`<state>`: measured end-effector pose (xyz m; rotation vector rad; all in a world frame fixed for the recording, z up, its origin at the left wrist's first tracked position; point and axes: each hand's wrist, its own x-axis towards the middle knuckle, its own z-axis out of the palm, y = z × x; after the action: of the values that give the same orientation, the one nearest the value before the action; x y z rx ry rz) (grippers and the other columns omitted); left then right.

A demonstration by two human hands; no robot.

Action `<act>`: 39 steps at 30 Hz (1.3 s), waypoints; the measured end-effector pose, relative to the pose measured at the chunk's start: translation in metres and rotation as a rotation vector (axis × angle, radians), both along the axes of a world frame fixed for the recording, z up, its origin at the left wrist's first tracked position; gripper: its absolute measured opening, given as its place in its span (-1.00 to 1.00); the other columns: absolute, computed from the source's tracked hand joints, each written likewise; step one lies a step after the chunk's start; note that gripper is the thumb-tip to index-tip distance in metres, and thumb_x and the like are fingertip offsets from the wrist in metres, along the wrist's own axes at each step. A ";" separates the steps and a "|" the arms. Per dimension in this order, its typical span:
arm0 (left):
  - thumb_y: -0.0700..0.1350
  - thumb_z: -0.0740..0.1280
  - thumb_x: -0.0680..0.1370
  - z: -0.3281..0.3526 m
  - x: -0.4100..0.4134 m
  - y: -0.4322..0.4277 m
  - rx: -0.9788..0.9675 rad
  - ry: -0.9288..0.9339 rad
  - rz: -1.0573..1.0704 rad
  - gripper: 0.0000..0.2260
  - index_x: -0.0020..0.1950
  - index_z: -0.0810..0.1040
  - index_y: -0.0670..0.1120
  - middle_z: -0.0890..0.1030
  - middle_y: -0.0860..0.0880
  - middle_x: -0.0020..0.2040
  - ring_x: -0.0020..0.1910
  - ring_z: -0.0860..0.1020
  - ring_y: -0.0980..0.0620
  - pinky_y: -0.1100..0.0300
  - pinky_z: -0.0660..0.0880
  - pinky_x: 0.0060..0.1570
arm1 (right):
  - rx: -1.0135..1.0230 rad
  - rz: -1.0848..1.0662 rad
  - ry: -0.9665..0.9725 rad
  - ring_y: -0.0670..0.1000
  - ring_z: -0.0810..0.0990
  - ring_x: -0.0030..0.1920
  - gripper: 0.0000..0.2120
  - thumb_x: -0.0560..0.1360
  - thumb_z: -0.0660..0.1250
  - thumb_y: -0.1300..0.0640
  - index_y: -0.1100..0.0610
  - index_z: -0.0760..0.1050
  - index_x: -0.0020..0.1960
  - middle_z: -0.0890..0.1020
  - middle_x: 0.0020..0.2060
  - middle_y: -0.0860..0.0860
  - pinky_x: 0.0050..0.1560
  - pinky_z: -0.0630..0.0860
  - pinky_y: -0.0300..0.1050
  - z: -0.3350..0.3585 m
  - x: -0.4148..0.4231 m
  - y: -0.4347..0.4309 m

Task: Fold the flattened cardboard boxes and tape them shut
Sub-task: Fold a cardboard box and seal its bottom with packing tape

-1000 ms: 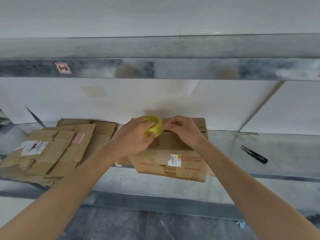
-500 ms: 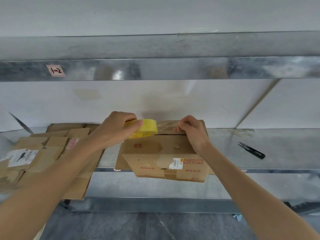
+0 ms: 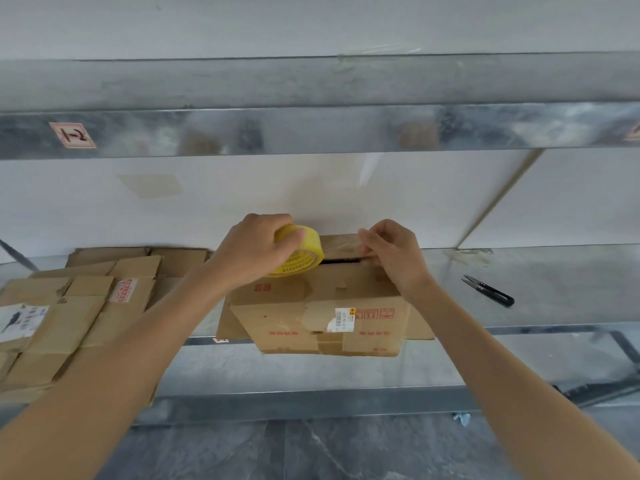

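Note:
A folded-up cardboard box [image 3: 322,317] stands on the metal shelf [image 3: 540,306], overhanging its front edge. Its top flaps leave a dark gap along the seam. My left hand [image 3: 254,247] grips a yellow tape roll [image 3: 304,252] over the box's top left. A clear strip of tape [image 3: 341,244] stretches from the roll to my right hand [image 3: 391,252], which pinches the strip's end at the top right of the box. A pile of flattened cardboard boxes [image 3: 79,306] lies on the shelf to the left.
Small black snips [image 3: 488,291] lie on the shelf to the right of the box. An upper metal shelf [image 3: 311,129] with a label runs overhead. A white wall stands behind, and grey floor lies below.
My left hand drew the roll leftward away from my right hand, pulling out a length of clear tape over the box top. The view shifted slightly.

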<state>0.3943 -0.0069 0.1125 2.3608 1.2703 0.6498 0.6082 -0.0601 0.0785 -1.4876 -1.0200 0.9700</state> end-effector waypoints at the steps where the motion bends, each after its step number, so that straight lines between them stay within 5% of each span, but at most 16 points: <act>1: 0.16 0.10 0.47 0.002 0.004 0.000 0.023 0.057 -0.001 -0.66 -0.32 0.37 -0.07 0.42 -0.04 -0.43 -0.42 0.37 0.01 0.16 0.26 -0.38 | -0.023 0.004 -0.156 -0.07 0.51 -0.38 -0.80 0.52 0.34 0.11 0.14 0.43 -0.24 0.53 -0.38 -0.04 -0.31 0.53 -0.14 0.003 0.005 -0.004; 4: 0.19 0.10 0.47 0.008 0.016 0.001 0.057 0.170 -0.021 -0.65 -0.34 0.35 -0.04 0.41 0.01 -0.41 -0.39 0.38 0.01 0.16 0.23 -0.38 | -0.100 0.010 -0.555 -0.12 0.50 -0.37 -0.80 0.53 0.31 0.01 0.03 0.43 -0.24 0.53 -0.32 -0.12 -0.34 0.45 -0.20 0.000 0.013 -0.013; 7: 0.19 0.20 0.54 0.009 0.024 0.003 0.072 0.218 -0.002 -0.61 -0.35 0.35 -0.06 0.42 0.01 -0.41 -0.39 0.38 0.02 0.17 0.24 -0.36 | -0.123 -0.013 -0.667 -0.07 0.54 -0.27 -0.78 0.53 0.28 -0.03 -0.02 0.38 -0.26 0.54 -0.32 -0.12 -0.31 0.41 -0.14 -0.016 0.015 -0.014; 11: 0.38 0.19 0.40 0.002 0.020 0.002 -0.132 -0.008 0.028 -0.47 -0.34 0.38 -0.11 0.43 -0.01 -0.42 -0.38 0.45 -0.06 0.14 0.31 -0.30 | -0.123 -0.041 -0.373 -0.06 0.51 -0.38 -0.79 0.52 0.29 0.11 0.08 0.38 -0.27 0.63 -0.30 0.00 -0.22 0.53 -0.05 -0.019 0.027 -0.010; 14: 0.28 0.13 0.52 -0.012 0.021 -0.002 -0.292 -0.195 0.052 -0.49 -0.23 0.48 -0.16 0.59 -0.04 -0.30 -0.22 0.56 -0.03 0.13 0.40 -0.15 | -0.100 -0.043 -0.138 -0.10 0.47 -0.51 -0.83 0.54 0.24 0.25 0.17 0.35 -0.21 0.63 -0.30 0.06 -0.43 0.46 -0.23 -0.021 0.037 -0.013; 18: 0.32 0.02 0.46 -0.024 0.030 -0.007 -0.254 -0.225 0.093 -0.49 -0.25 0.44 -0.10 0.53 0.05 -0.34 -0.27 0.52 0.05 0.05 0.42 -0.04 | -0.100 -0.038 0.155 -0.06 0.56 -0.47 -0.80 0.57 0.22 0.29 0.20 0.34 -0.23 0.59 -0.28 0.14 -0.39 0.56 -0.23 -0.024 0.047 -0.020; 22: 0.29 0.04 0.49 -0.022 0.039 -0.011 -0.159 -0.178 0.072 -0.55 -0.30 0.35 -0.08 0.40 0.00 -0.39 -0.32 0.43 -0.08 0.06 0.40 -0.22 | -0.086 -0.038 0.206 0.00 0.57 -0.45 -0.79 0.57 0.23 0.30 0.20 0.33 -0.24 0.56 -0.30 0.15 -0.40 0.56 -0.16 -0.024 0.067 -0.029; 27: 0.02 0.16 0.62 -0.015 0.058 -0.016 -0.047 -0.099 0.035 -0.65 -0.27 0.32 -0.18 0.33 -0.06 -0.37 -0.44 0.24 0.15 0.38 0.22 -0.42 | -0.109 -0.013 0.242 0.09 0.66 -0.37 -0.80 0.59 0.21 0.29 0.20 0.33 -0.22 0.58 -0.29 0.16 -0.36 0.59 -0.15 -0.032 0.083 -0.040; 39: 0.16 0.16 0.48 -0.016 0.075 -0.013 -0.017 -0.110 -0.011 -0.62 -0.36 0.23 -0.09 0.22 0.01 -0.44 -0.45 0.20 0.08 0.24 0.11 -0.44 | -0.176 -0.028 0.254 0.15 0.68 -0.27 -0.81 0.61 0.19 0.24 0.19 0.31 -0.19 0.64 -0.18 0.20 -0.31 0.63 -0.10 -0.055 0.093 -0.036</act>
<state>0.4690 -0.0203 0.0969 2.2838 1.2102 0.7516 0.7012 -0.0965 0.0232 -1.4716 -0.7444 1.2188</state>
